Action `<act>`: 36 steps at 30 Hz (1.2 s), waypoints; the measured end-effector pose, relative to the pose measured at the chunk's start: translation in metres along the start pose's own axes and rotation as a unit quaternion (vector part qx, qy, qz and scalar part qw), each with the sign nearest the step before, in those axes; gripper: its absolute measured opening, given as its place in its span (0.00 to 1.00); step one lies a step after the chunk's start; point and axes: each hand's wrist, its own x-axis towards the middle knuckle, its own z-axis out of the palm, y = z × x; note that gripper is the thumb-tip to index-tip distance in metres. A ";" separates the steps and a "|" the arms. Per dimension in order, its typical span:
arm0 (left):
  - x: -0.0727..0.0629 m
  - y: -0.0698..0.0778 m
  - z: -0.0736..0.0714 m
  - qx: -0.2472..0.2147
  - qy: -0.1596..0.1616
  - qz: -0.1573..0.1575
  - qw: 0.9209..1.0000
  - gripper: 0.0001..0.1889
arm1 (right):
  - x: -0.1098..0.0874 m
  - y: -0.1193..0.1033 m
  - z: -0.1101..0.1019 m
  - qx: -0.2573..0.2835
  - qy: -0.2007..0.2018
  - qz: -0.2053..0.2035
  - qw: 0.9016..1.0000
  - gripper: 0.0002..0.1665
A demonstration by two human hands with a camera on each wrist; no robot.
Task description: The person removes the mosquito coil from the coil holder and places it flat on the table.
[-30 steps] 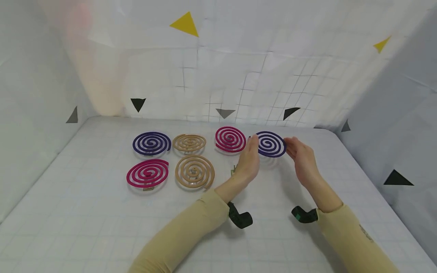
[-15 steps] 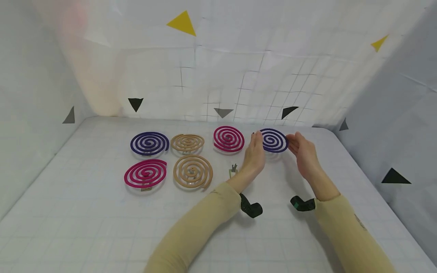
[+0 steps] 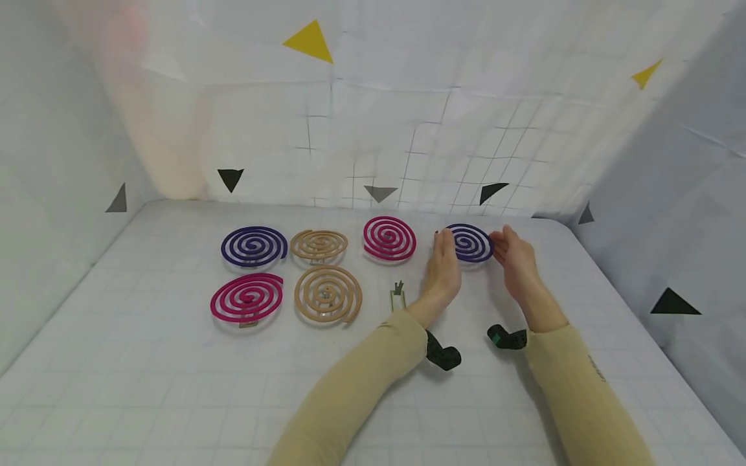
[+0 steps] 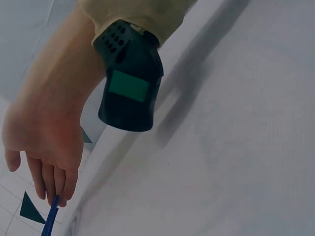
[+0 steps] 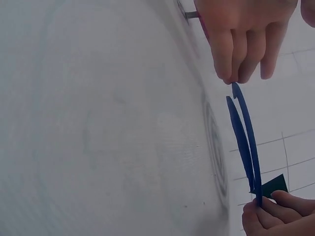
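Observation:
A dark blue mosquito coil is held level above the table, between the fingertips of both hands. My left hand has straight fingers against its left edge and covers part of it in the head view. On the other side, the right hand touches the right edge with extended fingertips. The right wrist view shows the blue coil edge-on, with the left fingers above and the right fingers below. In the left wrist view, the right hand reaches the coil's rim.
Left of the hands are a pink coil, two tan coils, another blue coil and a second pink coil. A small metal stand lies by the left wrist. White sheeting walls the table's back and sides.
The left hand has moved right, and the blue coil has shifted slightly right between the hands. More of the metal stand shows. The other coils keep their places.

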 end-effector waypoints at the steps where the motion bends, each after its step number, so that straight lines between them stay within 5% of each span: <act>1: 0.001 -0.001 0.001 -0.001 0.000 0.001 1.000 0.39 | 0.001 0.001 0.000 0.005 0.003 0.004 1.000 0.37; 12: 0.009 -0.016 0.009 -0.003 -0.003 0.014 1.000 0.38 | 0.007 0.014 -0.003 0.049 0.021 0.015 0.998 0.39; 27: 0.018 -0.017 0.006 0.056 -0.032 0.014 0.998 0.41 | 0.020 0.022 -0.014 0.050 -0.020 0.011 0.998 0.39; 36: 0.017 -0.017 0.004 0.091 -0.049 0.021 0.994 0.41 | 0.021 0.022 -0.017 -0.002 -0.058 0.017 0.998 0.39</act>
